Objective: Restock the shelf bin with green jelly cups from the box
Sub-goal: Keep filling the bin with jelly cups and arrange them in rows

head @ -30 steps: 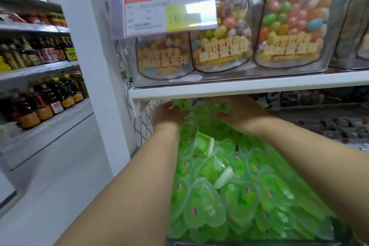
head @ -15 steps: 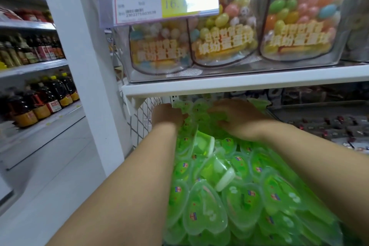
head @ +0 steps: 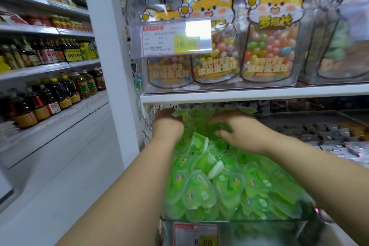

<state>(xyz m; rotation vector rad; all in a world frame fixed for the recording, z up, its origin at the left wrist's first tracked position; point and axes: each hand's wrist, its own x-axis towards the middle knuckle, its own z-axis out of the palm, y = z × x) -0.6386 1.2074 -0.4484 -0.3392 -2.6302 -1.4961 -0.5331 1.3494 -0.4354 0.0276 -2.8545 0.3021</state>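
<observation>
Dozens of green heart-shaped jelly cups with clear film lids (head: 199, 191) fill a clear plastic shelf bin (head: 265, 231), heaped from its front wall to the back, under a white upper shelf board (head: 259, 93). One cup near the middle of the heap lies tilted, its white underside showing. Left hand (head: 167, 122): reaches to the back left of the bin, touching the cups; its fingers are hidden under the shelf board, so I cannot tell how wide it is or whether it holds anything. Right hand (head: 237, 132): palm down on the rear of the heap, fingers bent over the cups with green showing between them; the blur does not let me tell whether it grips any. A red-and-yellow price card (head: 196, 234) sits on the bin's front wall. On the upper shelf stand clear bags of coloured candy balls with a cartoon fox header (head: 269, 46), with a price label in a clear holder (head: 171, 39) in front of them. To the left, past a white pillar (head: 107, 46), dark oil bottles with yellow labels (head: 40, 106) line further shelves.
</observation>
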